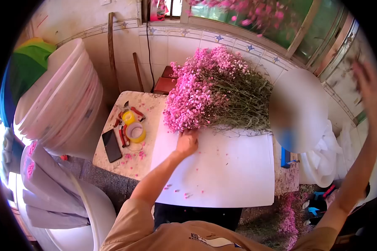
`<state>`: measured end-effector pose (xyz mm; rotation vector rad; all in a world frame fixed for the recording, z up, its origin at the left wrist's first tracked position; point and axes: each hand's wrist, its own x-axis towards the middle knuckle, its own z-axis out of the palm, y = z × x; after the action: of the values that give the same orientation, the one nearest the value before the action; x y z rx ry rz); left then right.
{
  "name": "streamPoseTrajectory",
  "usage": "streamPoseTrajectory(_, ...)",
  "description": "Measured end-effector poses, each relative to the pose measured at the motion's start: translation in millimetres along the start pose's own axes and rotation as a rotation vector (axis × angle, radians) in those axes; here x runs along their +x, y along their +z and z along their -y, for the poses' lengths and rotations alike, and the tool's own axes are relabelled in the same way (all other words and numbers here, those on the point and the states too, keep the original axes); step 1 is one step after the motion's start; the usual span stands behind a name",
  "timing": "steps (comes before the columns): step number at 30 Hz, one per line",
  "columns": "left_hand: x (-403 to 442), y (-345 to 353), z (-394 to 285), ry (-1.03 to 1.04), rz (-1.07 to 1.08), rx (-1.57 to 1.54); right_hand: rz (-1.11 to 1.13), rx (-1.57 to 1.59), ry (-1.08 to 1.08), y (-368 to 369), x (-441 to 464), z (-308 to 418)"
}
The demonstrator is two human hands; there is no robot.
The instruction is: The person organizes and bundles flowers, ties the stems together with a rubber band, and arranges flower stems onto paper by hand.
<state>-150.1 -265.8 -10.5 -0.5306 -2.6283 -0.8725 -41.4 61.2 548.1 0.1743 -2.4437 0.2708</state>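
Observation:
A large bunch of pink flowers (192,96) lies on white paper (222,171), with its green stems (245,102) pointing right. My left hand (187,142) rests at the lower edge of the blossoms, its fingers curled and partly hidden beneath them. I cannot make out what they grip. Far to the right, my right hand (366,79) is raised and smeared by motion. Dark, blurred streaks show beside it, and whether it holds them is unclear. More pink blossoms (255,12), also blurred, appear at the top in front of the window.
On the table's left (107,157) lie a phone (112,145), tape rolls (135,132) and red-handled cutters (123,136). Stacked white tubs (58,100) stand left. A blue object (285,157) sits at the right edge. More pink flowers (288,217) lie on the floor.

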Motion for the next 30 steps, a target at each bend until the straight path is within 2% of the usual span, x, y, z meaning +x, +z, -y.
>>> streamPoseTrajectory(1,-19,-5,-13,0.202,-0.215,0.071,0.083,0.081,0.071,20,-40,-4)
streamPoseTrajectory(2,-43,-15,-32,0.16,-0.068,-0.008,0.179,0.151,0.131,45,-79,-10)
streamPoseTrajectory(3,-70,-27,-55,0.117,0.08,-0.088,0.185,0.289,0.035,84,-125,-25)
streamPoseTrajectory(5,-120,-52,-92,0.344,0.281,-0.366,0.352,0.307,-0.226,155,-197,-11)
streamPoseTrajectory(7,-157,-86,-131,0.485,0.388,-0.681,0.649,0.16,-0.088,236,-271,-20)
streamPoseTrajectory(8,-168,-103,-145,0.537,0.395,-0.728,0.625,0.145,-0.228,289,-318,-43)
streamPoseTrajectory(9,-174,-119,-156,0.594,0.406,-0.775,0.778,0.055,-0.238,316,-350,-50)
streamPoseTrajectory(10,-172,-135,-162,0.589,0.33,-0.703,0.927,-0.038,-0.239,328,-367,-47)
streamPoseTrajectory(11,-172,-136,-156,0.57,0.24,-0.592,0.918,-0.043,-0.224,327,-370,-41)
streamPoseTrajectory(13,-166,-126,-141,0.396,0.094,-0.161,0.899,0.082,-0.144,318,-364,-34)
streamPoseTrajectory(15,-161,-107,-129,0.173,0.043,-0.038,1.07,0.261,-0.126,308,-331,-43)
streamPoseTrajectory(17,-164,-83,-115,0.175,0.074,-0.009,0.99,0.536,-0.022,290,-290,-50)
streamPoseTrajectory(19,-167,-63,-109,0.164,0.128,-0.01,0.669,0.643,0.113,322,-261,-90)
streamPoseTrajectory(21,-166,-56,-106,0.175,0.141,-0.025,0.453,0.236,0.144,332,-219,-102)
streamPoseTrajectory(23,-164,-59,-102,0.172,0.142,-0.038,0.339,-0.11,0.042,362,-202,-118)
streamPoseTrajectory(24,-163,-59,-100,0.189,0.15,-0.026,0.342,-0.1,0.04,375,-200,-123)
streamPoseTrajectory(26,-163,-60,-97,0.196,0.153,-0.019,0.751,-0.262,0.041,397,-189,-132)
streamPoseTrajectory(27,-163,-61,-98,0.205,0.161,-0.022,0.753,-0.257,0.025,408,-189,-136)
streamPoseTrajectory(29,-161,-62,-98,0.185,0.142,-0.023,0.534,-0.175,0.032,424,-193,-139)
streamPoseTrajectory(30,-161,-62,-99,0.188,0.143,-0.031,0.525,-0.046,0.074,422,-185,-138)
